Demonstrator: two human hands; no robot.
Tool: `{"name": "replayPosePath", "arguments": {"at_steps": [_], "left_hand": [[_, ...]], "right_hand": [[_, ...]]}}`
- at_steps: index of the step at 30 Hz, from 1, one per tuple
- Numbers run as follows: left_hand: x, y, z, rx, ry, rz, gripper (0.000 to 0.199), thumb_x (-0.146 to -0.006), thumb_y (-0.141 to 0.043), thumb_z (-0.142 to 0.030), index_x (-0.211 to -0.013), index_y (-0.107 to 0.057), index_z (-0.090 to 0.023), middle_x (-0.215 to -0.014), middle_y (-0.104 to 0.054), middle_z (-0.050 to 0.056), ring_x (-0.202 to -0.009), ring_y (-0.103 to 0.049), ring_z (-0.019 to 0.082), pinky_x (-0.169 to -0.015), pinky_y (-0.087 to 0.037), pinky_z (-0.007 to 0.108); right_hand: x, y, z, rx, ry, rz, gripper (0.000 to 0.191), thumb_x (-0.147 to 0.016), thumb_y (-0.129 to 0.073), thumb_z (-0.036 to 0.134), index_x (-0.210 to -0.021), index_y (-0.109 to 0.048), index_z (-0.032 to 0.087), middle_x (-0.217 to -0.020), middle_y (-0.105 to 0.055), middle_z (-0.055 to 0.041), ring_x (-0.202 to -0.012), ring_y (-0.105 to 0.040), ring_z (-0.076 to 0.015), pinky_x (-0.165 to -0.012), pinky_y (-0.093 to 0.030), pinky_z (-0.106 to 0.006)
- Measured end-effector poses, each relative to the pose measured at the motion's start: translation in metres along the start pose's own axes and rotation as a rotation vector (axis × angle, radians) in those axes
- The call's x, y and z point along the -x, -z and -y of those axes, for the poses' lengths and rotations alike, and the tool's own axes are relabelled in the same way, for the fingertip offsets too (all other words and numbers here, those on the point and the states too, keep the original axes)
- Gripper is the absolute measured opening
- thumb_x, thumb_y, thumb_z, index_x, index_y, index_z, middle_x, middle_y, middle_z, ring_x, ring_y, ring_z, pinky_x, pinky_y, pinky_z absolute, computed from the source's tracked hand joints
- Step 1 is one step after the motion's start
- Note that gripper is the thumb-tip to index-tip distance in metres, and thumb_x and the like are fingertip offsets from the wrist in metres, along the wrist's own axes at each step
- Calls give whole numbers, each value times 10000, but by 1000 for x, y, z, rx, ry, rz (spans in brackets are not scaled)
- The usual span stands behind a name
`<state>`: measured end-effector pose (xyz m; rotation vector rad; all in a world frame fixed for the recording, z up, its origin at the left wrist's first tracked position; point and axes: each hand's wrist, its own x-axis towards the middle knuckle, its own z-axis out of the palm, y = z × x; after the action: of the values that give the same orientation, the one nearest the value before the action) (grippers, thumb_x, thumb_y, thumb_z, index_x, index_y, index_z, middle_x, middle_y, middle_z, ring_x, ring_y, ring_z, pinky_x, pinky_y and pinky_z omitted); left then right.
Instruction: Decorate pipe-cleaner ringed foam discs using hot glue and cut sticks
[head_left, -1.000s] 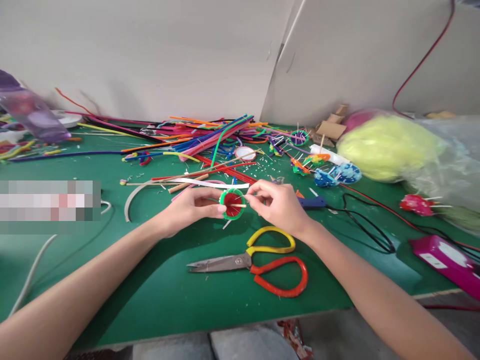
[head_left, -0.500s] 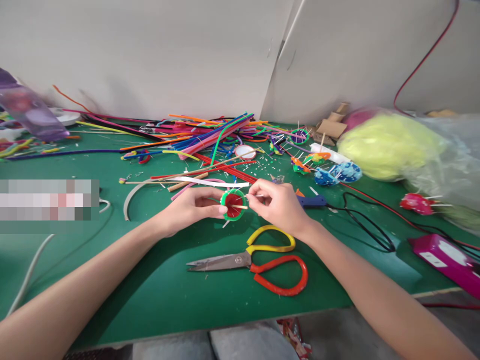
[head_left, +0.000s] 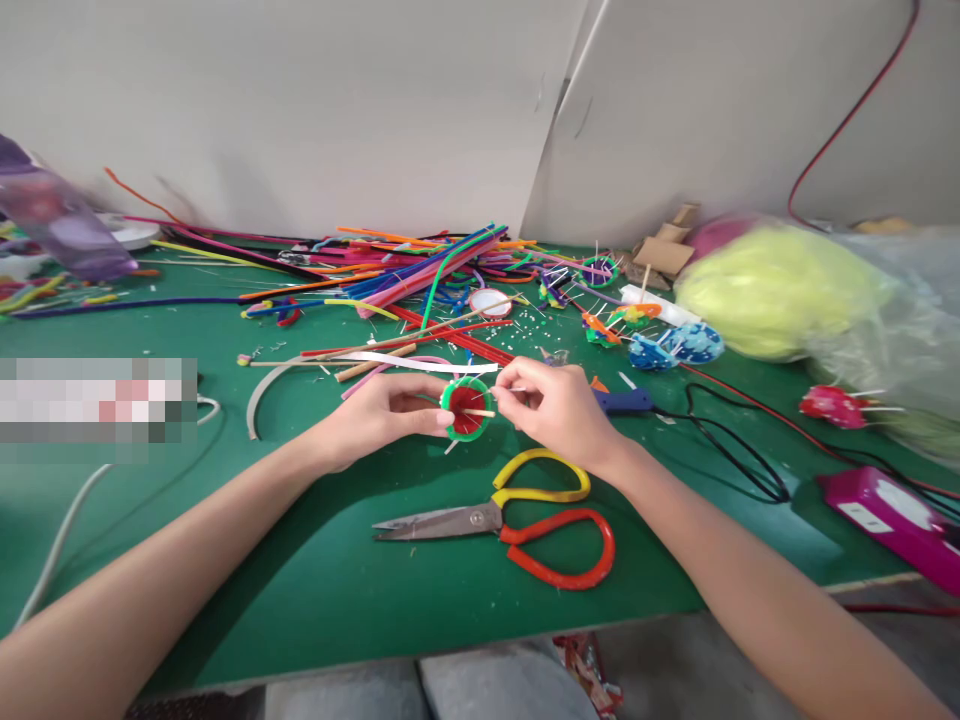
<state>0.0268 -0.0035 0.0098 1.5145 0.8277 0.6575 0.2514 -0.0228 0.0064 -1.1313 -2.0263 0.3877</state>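
Note:
A small round piece, red inside with a green rim, has a wooden stick and thin white pins standing out of it. My left hand grips its left side between thumb and fingers. Just to its right, my right hand is pinched on a thin white pin whose tip points at the green rim. Below both hands lie scissors with one yellow and one red handle.
Colourful pipe cleaners are heaped at the back. A blue glue gun lies right of my right hand, with its black cord beyond. Pinned craft pieces, a yellow bag and a magenta power strip are at the right.

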Motion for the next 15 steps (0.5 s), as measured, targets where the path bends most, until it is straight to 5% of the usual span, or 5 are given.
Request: {"name": "replayPosePath", "arguments": {"at_steps": [15], "left_hand": [[0, -1, -2, 48, 35, -3, 286, -749, -738, -328, -1000, -735, -190, -992, -744, 48, -911, -695, 203, -808, -592, 311]], "right_hand": [[-1, 2, 1, 41, 78, 21, 98, -814, -552, 174, -717, -550, 187, -556, -556, 53, -425, -403, -60, -486, -355, -207]]}}
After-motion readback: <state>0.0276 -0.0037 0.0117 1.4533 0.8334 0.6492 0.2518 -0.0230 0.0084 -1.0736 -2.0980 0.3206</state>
